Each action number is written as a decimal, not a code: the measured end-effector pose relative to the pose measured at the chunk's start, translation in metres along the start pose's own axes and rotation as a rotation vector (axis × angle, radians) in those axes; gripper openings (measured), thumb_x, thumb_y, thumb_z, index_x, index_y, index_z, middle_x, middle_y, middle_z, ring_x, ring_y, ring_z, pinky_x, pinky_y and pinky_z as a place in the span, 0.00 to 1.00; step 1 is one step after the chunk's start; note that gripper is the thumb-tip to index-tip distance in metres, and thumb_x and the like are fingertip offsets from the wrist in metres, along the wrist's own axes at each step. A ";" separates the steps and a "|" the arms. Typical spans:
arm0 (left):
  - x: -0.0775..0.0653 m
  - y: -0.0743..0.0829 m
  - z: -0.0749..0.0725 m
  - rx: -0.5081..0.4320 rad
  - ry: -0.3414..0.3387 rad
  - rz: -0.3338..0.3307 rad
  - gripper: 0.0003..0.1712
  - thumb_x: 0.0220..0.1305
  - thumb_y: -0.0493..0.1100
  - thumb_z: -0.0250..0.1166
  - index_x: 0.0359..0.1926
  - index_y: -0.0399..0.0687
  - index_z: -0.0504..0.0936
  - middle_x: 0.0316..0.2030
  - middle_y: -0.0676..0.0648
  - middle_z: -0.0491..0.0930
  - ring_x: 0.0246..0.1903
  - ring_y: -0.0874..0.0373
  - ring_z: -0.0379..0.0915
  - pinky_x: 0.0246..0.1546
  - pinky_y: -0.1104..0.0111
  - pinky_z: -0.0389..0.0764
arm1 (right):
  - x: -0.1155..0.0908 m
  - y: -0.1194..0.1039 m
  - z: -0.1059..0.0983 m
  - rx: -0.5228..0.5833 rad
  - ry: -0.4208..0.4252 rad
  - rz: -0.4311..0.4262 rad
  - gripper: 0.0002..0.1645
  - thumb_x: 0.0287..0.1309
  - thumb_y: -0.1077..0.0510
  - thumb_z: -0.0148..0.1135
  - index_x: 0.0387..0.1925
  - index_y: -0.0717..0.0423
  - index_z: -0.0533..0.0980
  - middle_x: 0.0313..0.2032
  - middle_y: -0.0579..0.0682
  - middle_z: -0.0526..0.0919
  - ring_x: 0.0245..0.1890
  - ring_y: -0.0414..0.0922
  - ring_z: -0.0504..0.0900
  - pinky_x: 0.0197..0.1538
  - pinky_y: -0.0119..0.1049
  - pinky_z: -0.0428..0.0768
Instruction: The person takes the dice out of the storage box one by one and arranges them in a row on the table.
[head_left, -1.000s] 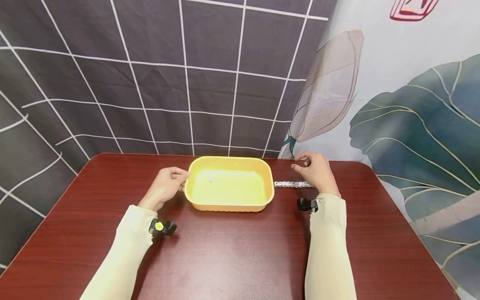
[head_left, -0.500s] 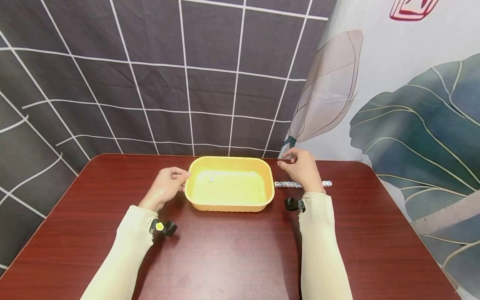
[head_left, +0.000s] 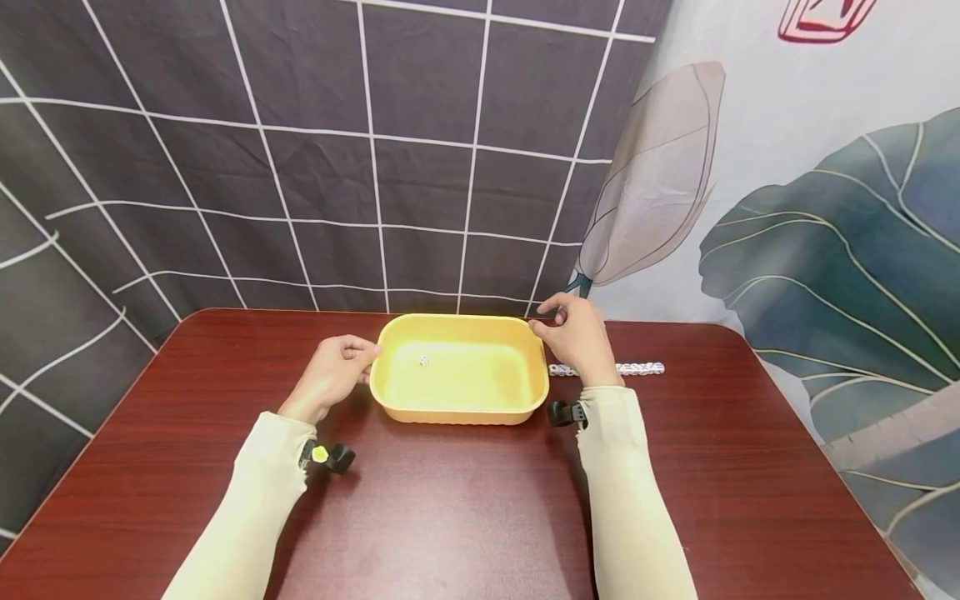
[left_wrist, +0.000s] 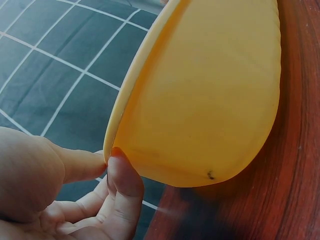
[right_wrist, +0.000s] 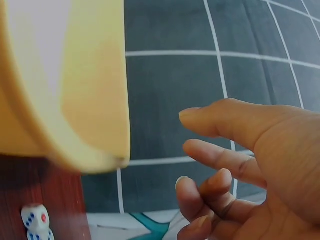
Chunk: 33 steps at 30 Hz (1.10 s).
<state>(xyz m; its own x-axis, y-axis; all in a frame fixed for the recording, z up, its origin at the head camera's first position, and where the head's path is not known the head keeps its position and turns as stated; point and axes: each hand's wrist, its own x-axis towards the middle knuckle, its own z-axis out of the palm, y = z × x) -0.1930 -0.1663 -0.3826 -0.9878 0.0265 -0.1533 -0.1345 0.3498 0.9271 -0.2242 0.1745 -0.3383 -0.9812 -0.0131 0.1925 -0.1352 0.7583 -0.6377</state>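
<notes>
My left hand pinches the left end of a yellow plastic basin, thumb and forefinger on its rim. Inside the basin, toward the left, lies a small white die. A row of white dice extends from the basin's right end across the table, partly hidden under my right hand. That hand hovers over the row near the basin's back right corner. In the right wrist view its thumb and forefinger are apart with nothing between them, and two dice show below the rim.
The dark red table has its back edge close behind the basin. A dark grey cloth with white grid lines hangs behind it, and a leaf-patterned curtain hangs at the right. Both wrists wear black cameras.
My right hand has moved left along the row of dice to the basin's right end, uncovering the far end of the row. The left hand and the basin have stayed still.
</notes>
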 end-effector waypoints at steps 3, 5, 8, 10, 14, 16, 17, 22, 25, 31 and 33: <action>0.000 0.000 0.000 0.002 0.002 -0.005 0.19 0.75 0.41 0.59 0.55 0.26 0.77 0.37 0.42 0.84 0.28 0.64 0.77 0.34 0.76 0.82 | -0.001 -0.005 0.004 0.005 -0.004 -0.004 0.15 0.59 0.56 0.72 0.46 0.58 0.83 0.27 0.49 0.69 0.26 0.47 0.67 0.31 0.36 0.67; 0.000 0.000 0.000 0.003 0.002 -0.009 0.19 0.75 0.41 0.59 0.55 0.27 0.77 0.38 0.41 0.84 0.28 0.64 0.77 0.34 0.76 0.82 | -0.002 -0.007 0.006 0.006 -0.007 -0.010 0.15 0.59 0.56 0.72 0.46 0.57 0.83 0.27 0.49 0.69 0.26 0.46 0.67 0.30 0.36 0.67; 0.000 0.000 0.001 0.005 0.002 -0.009 0.19 0.75 0.41 0.59 0.55 0.27 0.77 0.38 0.40 0.85 0.28 0.64 0.77 0.34 0.76 0.82 | -0.002 -0.010 0.010 0.016 -0.005 -0.017 0.14 0.59 0.56 0.71 0.45 0.57 0.83 0.26 0.48 0.68 0.25 0.46 0.66 0.31 0.36 0.66; 0.000 0.000 0.001 0.004 0.004 -0.007 0.19 0.75 0.41 0.59 0.55 0.27 0.77 0.39 0.40 0.85 0.29 0.64 0.77 0.34 0.76 0.82 | -0.002 -0.013 0.013 0.019 0.000 -0.020 0.14 0.58 0.57 0.71 0.45 0.57 0.84 0.26 0.48 0.68 0.26 0.46 0.67 0.31 0.35 0.67; -0.001 0.001 0.000 0.007 0.007 -0.006 0.19 0.75 0.41 0.59 0.55 0.26 0.77 0.40 0.38 0.85 0.29 0.64 0.77 0.34 0.76 0.81 | -0.002 -0.018 0.019 0.031 0.003 -0.029 0.15 0.56 0.57 0.71 0.45 0.59 0.84 0.26 0.47 0.69 0.27 0.46 0.68 0.32 0.35 0.67; -0.001 0.001 0.000 0.012 0.008 -0.006 0.19 0.75 0.41 0.59 0.56 0.26 0.77 0.40 0.38 0.84 0.29 0.64 0.77 0.34 0.76 0.81 | -0.002 -0.020 0.022 0.030 -0.004 -0.035 0.16 0.56 0.57 0.71 0.46 0.59 0.84 0.26 0.47 0.69 0.28 0.47 0.69 0.32 0.36 0.68; -0.001 0.001 0.001 0.014 0.007 -0.006 0.19 0.75 0.41 0.59 0.56 0.26 0.77 0.40 0.38 0.84 0.29 0.64 0.77 0.34 0.76 0.81 | -0.002 -0.022 0.024 0.029 -0.006 -0.038 0.16 0.55 0.57 0.71 0.46 0.59 0.84 0.26 0.47 0.69 0.28 0.47 0.69 0.33 0.36 0.67; -0.001 0.002 0.000 0.021 0.006 -0.008 0.19 0.75 0.41 0.59 0.55 0.27 0.77 0.39 0.39 0.84 0.29 0.64 0.77 0.34 0.75 0.81 | -0.003 -0.029 0.034 0.006 -0.034 -0.031 0.16 0.55 0.56 0.72 0.46 0.55 0.84 0.27 0.47 0.71 0.30 0.47 0.71 0.34 0.36 0.68; -0.002 0.002 0.000 0.024 0.007 -0.008 0.19 0.75 0.40 0.58 0.55 0.27 0.77 0.39 0.39 0.84 0.29 0.64 0.76 0.34 0.75 0.81 | -0.004 -0.034 0.042 -0.002 -0.055 -0.021 0.16 0.56 0.55 0.72 0.46 0.52 0.83 0.28 0.48 0.72 0.31 0.46 0.72 0.33 0.36 0.69; -0.001 0.000 0.000 0.016 0.000 -0.003 0.19 0.76 0.40 0.58 0.55 0.26 0.77 0.39 0.39 0.84 0.29 0.64 0.78 0.35 0.76 0.82 | -0.004 -0.043 0.054 -0.010 -0.075 -0.033 0.15 0.56 0.54 0.73 0.46 0.51 0.84 0.27 0.48 0.74 0.30 0.46 0.72 0.31 0.35 0.69; 0.000 0.000 0.000 0.015 -0.001 -0.001 0.19 0.76 0.40 0.58 0.55 0.26 0.77 0.40 0.39 0.85 0.29 0.64 0.78 0.35 0.76 0.82 | -0.005 -0.045 0.058 -0.014 -0.084 -0.043 0.16 0.55 0.54 0.73 0.46 0.52 0.84 0.26 0.48 0.74 0.29 0.46 0.73 0.30 0.34 0.69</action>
<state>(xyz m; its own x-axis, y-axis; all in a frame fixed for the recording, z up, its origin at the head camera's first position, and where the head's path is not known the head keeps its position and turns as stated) -0.1926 -0.1664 -0.3825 -0.9877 0.0272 -0.1541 -0.1338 0.3641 0.9217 -0.2214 0.1027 -0.3537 -0.9827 -0.1000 0.1562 -0.1763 0.7648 -0.6197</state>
